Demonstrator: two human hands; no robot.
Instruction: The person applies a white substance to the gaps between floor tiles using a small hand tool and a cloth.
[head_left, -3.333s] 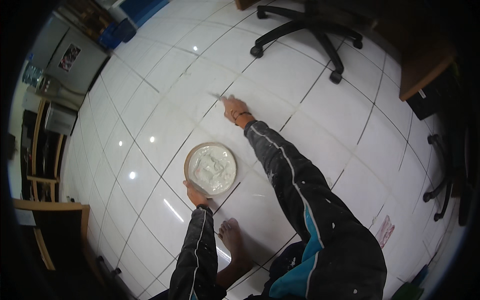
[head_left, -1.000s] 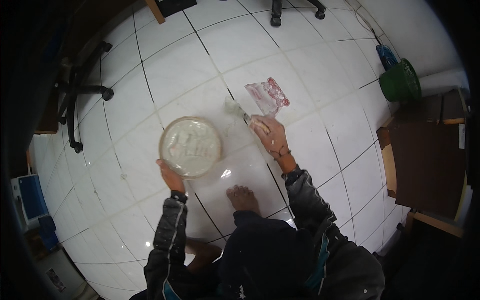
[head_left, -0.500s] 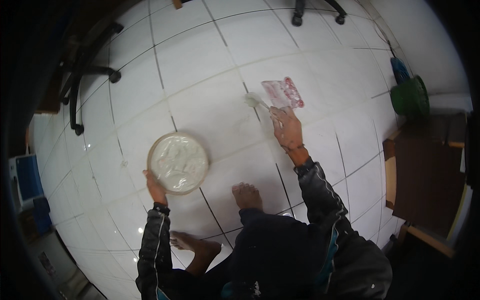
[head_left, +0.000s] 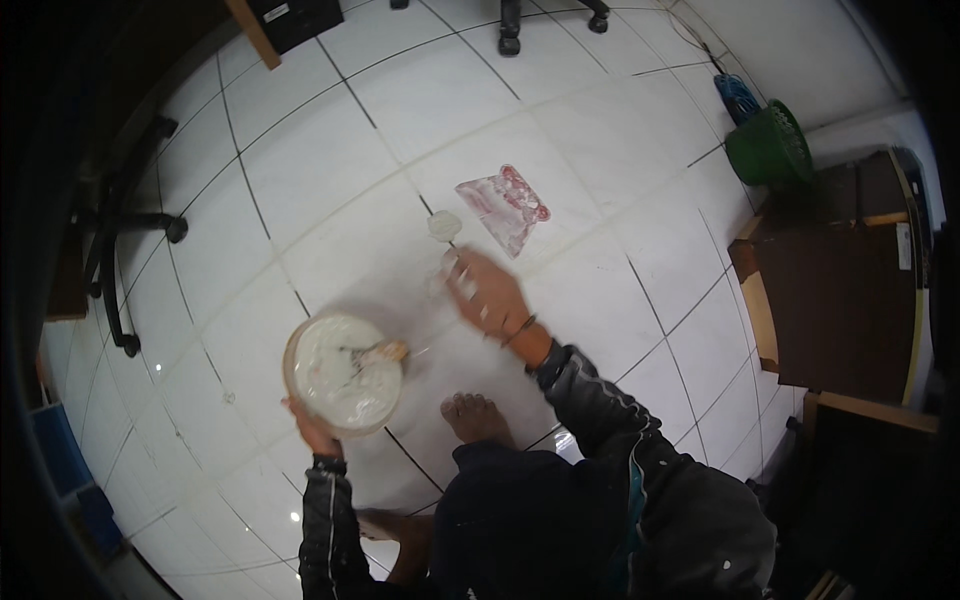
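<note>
A round tub (head_left: 292, 372) of smooth white paste (head_left: 345, 395) stands on the floor before me, tilted slightly. My left hand (head_left: 315, 432) grips its near left side. Sunk in the paste is a tool with a pale handle (head_left: 385, 352) that leans on the right rim; its other end is hidden. Beyond the tub, my right hand (head_left: 490, 295) hovers over the tiles, its white-smeared fingers loosely apart and a little blurred, no tool visible in them. Just past its fingertips, a lump of white paste (head_left: 443, 226) sits on a dark tile joint.
A red-and-white smeared flat piece (head_left: 505, 210) lies beyond my right hand. My bare foot (head_left: 475, 415) is near the tub. Farther right stand a green bucket (head_left: 770, 148) and a dark brown cabinet (head_left: 850, 310). Wheeled chair legs (head_left: 130, 220) are at left.
My right hand has let go of the tool, which now rests in the tub. The paste lump remains on the joint. The view has shifted, and the tub tilts more.
</note>
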